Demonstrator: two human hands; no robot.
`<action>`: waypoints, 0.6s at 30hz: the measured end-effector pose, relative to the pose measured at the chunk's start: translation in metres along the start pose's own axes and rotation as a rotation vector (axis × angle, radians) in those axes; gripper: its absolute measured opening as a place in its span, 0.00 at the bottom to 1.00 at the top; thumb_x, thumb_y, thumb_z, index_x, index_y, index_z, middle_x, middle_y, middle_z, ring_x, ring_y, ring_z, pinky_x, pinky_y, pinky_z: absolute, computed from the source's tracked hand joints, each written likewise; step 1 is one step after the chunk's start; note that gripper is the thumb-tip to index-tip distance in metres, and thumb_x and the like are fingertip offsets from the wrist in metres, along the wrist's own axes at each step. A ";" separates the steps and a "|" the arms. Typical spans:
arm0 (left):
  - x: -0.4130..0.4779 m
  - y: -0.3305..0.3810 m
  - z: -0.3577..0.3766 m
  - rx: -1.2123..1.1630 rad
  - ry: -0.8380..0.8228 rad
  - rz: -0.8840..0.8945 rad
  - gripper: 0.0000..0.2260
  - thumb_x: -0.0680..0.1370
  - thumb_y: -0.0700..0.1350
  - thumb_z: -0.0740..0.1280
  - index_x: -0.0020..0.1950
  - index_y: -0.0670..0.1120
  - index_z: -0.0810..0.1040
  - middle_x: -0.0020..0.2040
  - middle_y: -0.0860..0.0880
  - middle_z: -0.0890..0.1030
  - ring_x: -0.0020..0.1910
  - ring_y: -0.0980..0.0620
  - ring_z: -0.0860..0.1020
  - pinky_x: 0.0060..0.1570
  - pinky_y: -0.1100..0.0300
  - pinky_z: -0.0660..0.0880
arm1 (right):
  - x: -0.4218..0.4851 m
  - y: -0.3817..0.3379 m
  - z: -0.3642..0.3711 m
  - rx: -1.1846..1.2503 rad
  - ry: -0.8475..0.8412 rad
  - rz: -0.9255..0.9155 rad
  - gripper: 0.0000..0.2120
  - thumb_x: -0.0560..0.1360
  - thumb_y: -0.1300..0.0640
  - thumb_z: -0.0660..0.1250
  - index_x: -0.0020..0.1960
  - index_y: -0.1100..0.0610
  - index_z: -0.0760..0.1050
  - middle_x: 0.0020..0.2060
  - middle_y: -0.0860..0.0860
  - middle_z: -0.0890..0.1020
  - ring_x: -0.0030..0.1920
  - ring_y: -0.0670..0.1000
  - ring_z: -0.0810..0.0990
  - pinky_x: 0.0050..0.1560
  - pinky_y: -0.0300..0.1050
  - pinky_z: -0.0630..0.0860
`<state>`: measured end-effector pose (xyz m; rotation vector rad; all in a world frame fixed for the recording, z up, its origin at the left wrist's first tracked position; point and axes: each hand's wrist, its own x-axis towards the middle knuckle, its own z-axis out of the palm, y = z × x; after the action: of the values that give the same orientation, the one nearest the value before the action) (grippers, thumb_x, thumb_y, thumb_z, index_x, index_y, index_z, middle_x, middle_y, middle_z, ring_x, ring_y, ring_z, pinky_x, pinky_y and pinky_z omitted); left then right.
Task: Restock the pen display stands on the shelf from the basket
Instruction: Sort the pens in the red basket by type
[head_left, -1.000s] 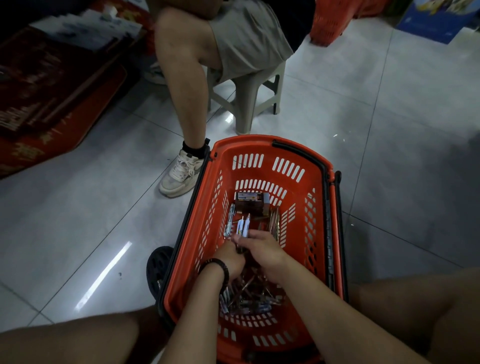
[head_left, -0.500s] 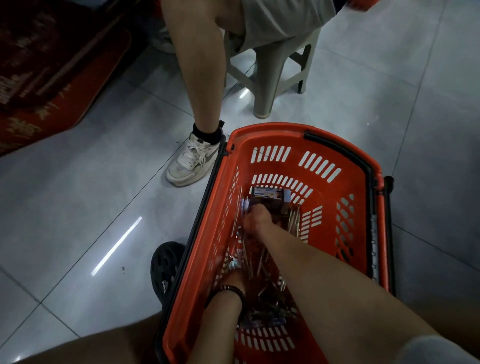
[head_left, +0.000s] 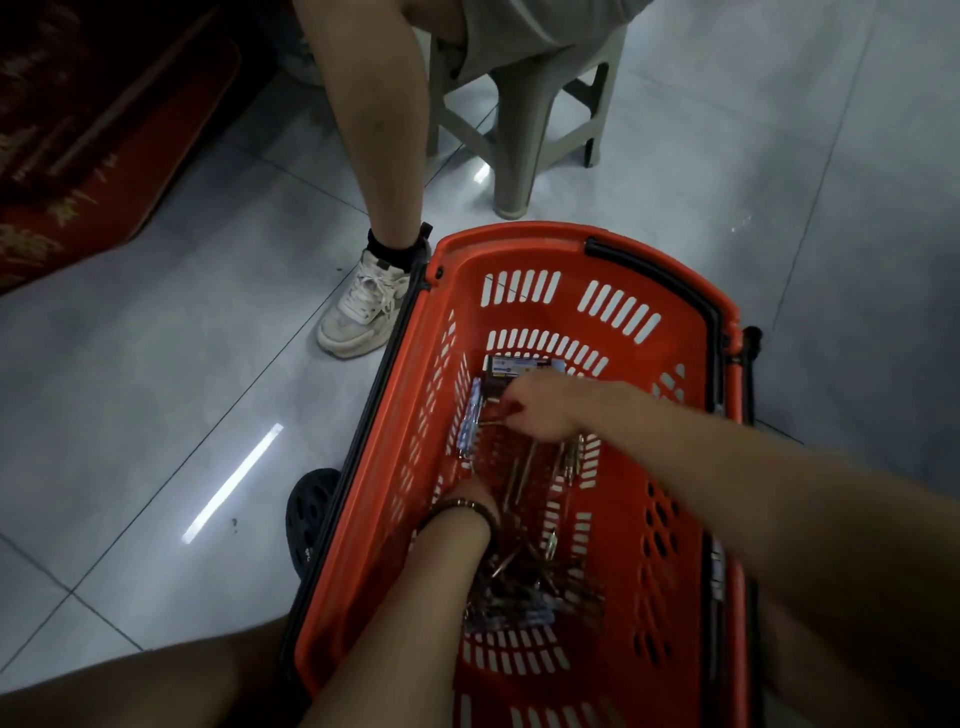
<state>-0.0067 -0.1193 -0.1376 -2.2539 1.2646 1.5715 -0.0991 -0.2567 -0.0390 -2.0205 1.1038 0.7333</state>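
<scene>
Both apart now in basket (head_left: 519, 235); right hand (head_left: 543, 410) grip pinching pen (head_left: 491, 422); left hand (head_left: 467, 500) grip hidden.

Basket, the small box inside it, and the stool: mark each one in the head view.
orange basket (head_left: 519, 234), head view, on the far rim.
small box (head_left: 519, 370), head view, on its printed top face, at the basket's far end.
stool (head_left: 511, 156), head view, on its nearest leg.

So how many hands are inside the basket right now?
2. The right hand reaches toward the box at the far end; the left hand is nearer, down among the loose pens, its grip hidden.
</scene>
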 end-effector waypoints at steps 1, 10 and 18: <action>0.002 0.009 -0.005 0.032 0.035 0.011 0.24 0.81 0.50 0.69 0.75 0.44 0.73 0.74 0.42 0.74 0.73 0.42 0.73 0.72 0.52 0.69 | -0.021 0.003 -0.015 -0.185 0.034 -0.043 0.12 0.85 0.52 0.62 0.63 0.53 0.81 0.55 0.54 0.84 0.53 0.54 0.83 0.51 0.48 0.80; 0.051 0.069 0.016 0.109 0.350 0.140 0.31 0.76 0.64 0.66 0.75 0.51 0.71 0.76 0.44 0.71 0.73 0.41 0.71 0.73 0.49 0.69 | -0.133 0.106 -0.058 -0.356 0.796 -0.009 0.25 0.77 0.38 0.48 0.54 0.50 0.79 0.52 0.50 0.83 0.62 0.57 0.77 0.62 0.58 0.69; 0.087 0.067 0.029 0.321 0.441 0.072 0.26 0.82 0.51 0.62 0.80 0.46 0.62 0.78 0.41 0.66 0.77 0.39 0.64 0.77 0.46 0.60 | -0.113 0.122 -0.037 -0.410 0.867 0.051 0.24 0.83 0.39 0.54 0.59 0.53 0.82 0.55 0.50 0.84 0.68 0.56 0.70 0.65 0.59 0.68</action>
<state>-0.0635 -0.1957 -0.1993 -2.4283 1.5786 0.8244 -0.2534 -0.2798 0.0289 -2.7804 1.5637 0.0594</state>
